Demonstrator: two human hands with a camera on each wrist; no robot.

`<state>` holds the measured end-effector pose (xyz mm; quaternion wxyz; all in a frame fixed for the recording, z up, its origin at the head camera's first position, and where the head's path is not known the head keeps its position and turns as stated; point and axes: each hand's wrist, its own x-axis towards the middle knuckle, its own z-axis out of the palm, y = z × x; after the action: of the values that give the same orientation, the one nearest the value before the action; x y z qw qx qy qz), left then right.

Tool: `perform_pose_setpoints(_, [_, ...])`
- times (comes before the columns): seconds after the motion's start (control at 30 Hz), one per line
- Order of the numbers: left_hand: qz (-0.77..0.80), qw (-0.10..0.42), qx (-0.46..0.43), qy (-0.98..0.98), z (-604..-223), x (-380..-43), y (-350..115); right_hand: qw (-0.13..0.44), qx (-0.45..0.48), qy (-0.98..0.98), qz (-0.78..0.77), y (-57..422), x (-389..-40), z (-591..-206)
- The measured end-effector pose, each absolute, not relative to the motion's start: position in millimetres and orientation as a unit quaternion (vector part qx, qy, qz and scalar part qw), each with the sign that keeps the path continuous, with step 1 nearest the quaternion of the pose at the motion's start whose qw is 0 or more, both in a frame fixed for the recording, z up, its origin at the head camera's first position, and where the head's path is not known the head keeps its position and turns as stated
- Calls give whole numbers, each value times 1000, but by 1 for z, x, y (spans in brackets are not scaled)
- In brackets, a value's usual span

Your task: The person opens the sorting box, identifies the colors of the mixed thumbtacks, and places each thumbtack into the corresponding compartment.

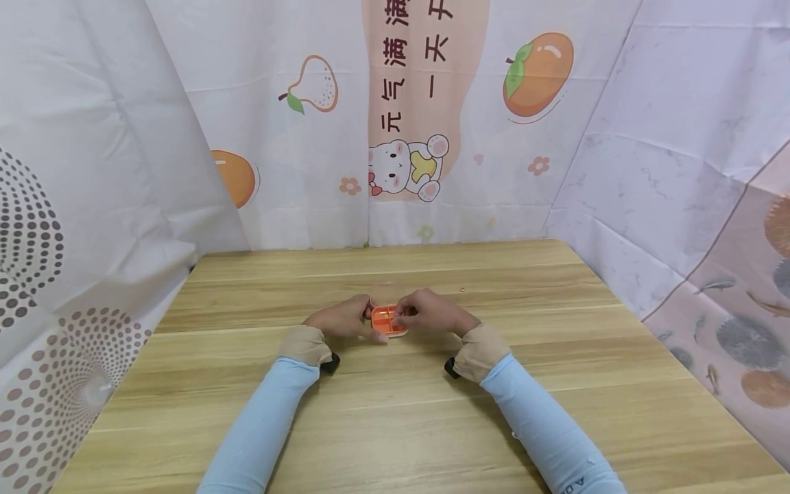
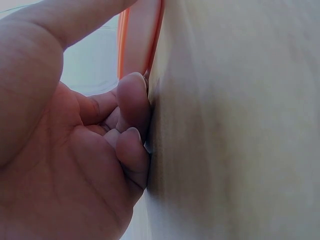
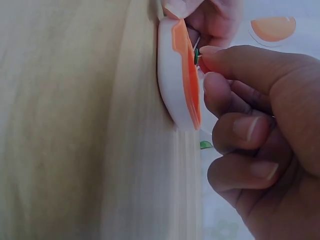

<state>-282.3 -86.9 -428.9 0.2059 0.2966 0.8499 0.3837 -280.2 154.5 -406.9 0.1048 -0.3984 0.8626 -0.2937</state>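
Note:
A small white pill box (image 1: 389,321) with an orange, divided inside lies on the table between the two hands. My left hand (image 1: 353,319) holds it from the left, thumb along the near edge and fingers round the far left side. In the left wrist view, the curled fingers (image 2: 132,107) rest on the wood beside the box. My right hand (image 1: 432,312) is over the right compartments. In the right wrist view, its thumb and forefinger pinch a tiny green piece (image 3: 196,56) at the box's opening; its kind cannot be told.
The wooden table (image 1: 395,412) reaches back to a printed curtain (image 1: 278,171). A tiny reddish bit (image 1: 462,289) lies on the table, right of and beyond the right hand. A clear lid (image 1: 384,291) stands at the far side of the box.

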Motion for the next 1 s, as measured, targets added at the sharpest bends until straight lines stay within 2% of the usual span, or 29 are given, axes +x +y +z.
perform_pose_setpoints(0.67, [383,205,295,851,-428,-280,-87,103,-395,866,-290,144,-276,-412])
perform_pose_setpoints(1.0, [387,206,296,849,-427,-280,-88,74,-406,870,-268,140,-276,-417])
